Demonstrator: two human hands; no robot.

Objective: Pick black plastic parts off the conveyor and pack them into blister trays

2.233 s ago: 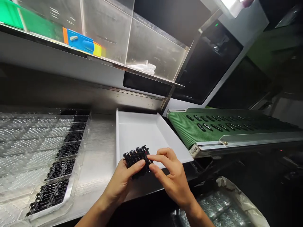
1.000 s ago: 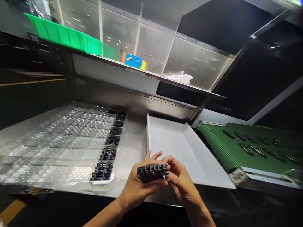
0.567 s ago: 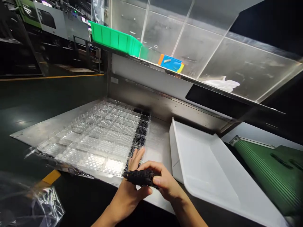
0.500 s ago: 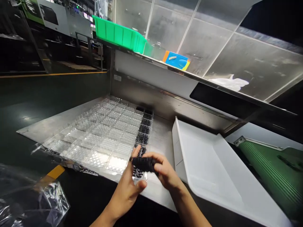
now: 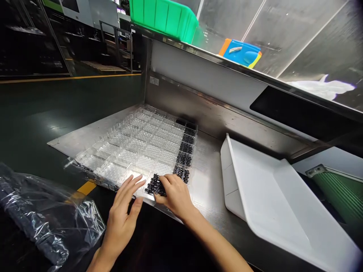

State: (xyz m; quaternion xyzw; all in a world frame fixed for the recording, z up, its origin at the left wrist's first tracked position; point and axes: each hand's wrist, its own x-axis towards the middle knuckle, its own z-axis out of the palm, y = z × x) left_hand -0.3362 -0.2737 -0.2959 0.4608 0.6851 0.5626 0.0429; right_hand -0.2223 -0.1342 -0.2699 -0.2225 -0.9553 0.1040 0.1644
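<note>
My right hand (image 5: 176, 194) grips a ribbed black plastic part (image 5: 155, 185), pressing it down into a front cell of a clear plastic blister tray (image 5: 133, 143). Just left of it, my left hand (image 5: 123, 209) is open and holds nothing, its fingertips near the tray's front edge. Several similar black parts (image 5: 183, 158) sit in a column of cells along the tray's right side. My right fingers hide part of the held piece.
A white plastic tray (image 5: 263, 185) stands on the steel work surface (image 5: 208, 189) to the right, with a green conveyor (image 5: 334, 192) beyond. A steel shelf above carries a green bin (image 5: 163, 19). Crumpled clear plastic film (image 5: 48, 215) lies at lower left.
My left hand has let go of the black part and opened. My right hand has carried the part down into the blister tray. The view has swung left and down.
</note>
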